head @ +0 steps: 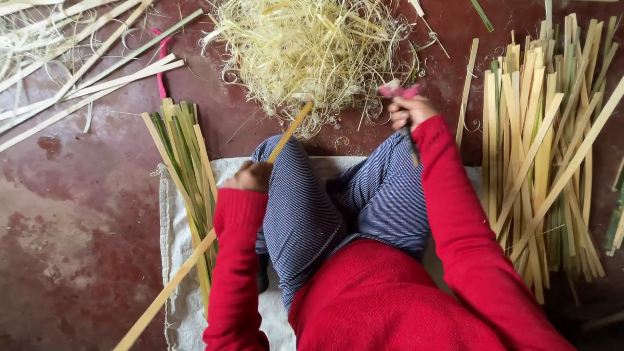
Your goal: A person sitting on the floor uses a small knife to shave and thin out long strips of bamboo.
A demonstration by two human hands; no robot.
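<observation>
Underfoot, the dark red floor (78,214) takes up most of the view, and a pale cloth mat (179,240) lies on it beneath the seated person, whose striped trousers (312,208) and red sleeves fill the middle. To the right a broad stack of split bamboo slats (539,149), yellow and green, lies fanned out; a smaller bundle of slats (185,162) rests at the left, partly on the mat, and longer pale strips (84,71) are scattered in the upper left corner. Ahead of the knees sits a heap of curly shavings (312,52). The long bamboo strip (195,260) runs slantwise from the lower left, past the left knee, up to the edge of that heap; the left hand (250,175) is curled closed around it about two thirds of the way up. It looks light, stiff along its length yet springy, with edges that could well be sharp (so a grip on the flat faces near the middle seems wisest). The right hand (408,112) is clenched on a knife (409,140) with a pink-wrapped handle, dark blade pointing down toward the right thigh.
</observation>
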